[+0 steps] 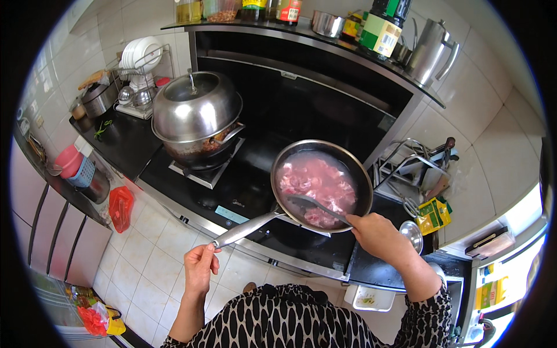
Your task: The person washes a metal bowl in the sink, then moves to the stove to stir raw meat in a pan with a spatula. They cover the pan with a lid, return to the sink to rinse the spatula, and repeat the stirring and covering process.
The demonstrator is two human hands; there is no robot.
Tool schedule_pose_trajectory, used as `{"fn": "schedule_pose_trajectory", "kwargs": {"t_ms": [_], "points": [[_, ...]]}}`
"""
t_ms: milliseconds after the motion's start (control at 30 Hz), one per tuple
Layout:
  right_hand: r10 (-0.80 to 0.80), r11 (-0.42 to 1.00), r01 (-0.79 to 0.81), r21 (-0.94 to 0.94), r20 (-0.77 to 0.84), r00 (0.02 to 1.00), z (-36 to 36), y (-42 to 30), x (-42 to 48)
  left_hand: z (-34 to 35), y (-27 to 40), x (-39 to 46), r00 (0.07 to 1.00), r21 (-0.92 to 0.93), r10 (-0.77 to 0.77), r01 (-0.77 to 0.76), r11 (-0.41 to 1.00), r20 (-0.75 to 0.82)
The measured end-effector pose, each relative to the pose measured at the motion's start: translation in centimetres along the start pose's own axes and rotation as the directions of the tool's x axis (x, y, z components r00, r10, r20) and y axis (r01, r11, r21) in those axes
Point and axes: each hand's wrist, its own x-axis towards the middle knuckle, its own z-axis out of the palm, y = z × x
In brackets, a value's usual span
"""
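Note:
A frying pan (368, 178) with a long metal handle stands over the right side of the black gas cooktop (256, 169). Raw, pinkish meat pieces (322, 178) lie in cloudy liquid inside it. My left hand (200, 265) pinches the end of the pan's handle, thumb on top. With my right hand (374, 235) I grip a dark grey spatula (324, 207) near the pan's front right rim; its blade dips into the liquid among the meat. The lower part of the blade is partly hidden by the liquid.
A large lidded steel pot (191, 113) stands on the left burner. Right of the cooktop are a metal knife rack (409, 163), scissors, a yellow packet (434, 215) and a metal bowl (411, 237). Bottles and a steel jug (428, 52) line the glass shelf above.

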Motion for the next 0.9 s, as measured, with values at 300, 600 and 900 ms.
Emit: {"fn": "schedule_pose_trajectory", "kwargs": {"t_ms": [300,600,900], "points": [[0.089,0.993,-0.099,-0.057,-0.148,0.985,-0.3,2.7,2.3,0.1,0.3,0.0,1.000,-0.005,0.007,-0.007,1.000,0.013],[0.018,0.988,-0.056,-0.142,-0.255,0.967,1.0,3.8,4.1,0.1,0.0,-0.1,1.000,0.009,0.016,-0.016,1.000,0.003],[-0.019,0.980,-0.008,-0.197,-0.133,0.991,3.2,5.7,1.1,0.2,-0.6,-0.1,0.999,0.006,0.023,-0.023,1.000,-0.037]]}}
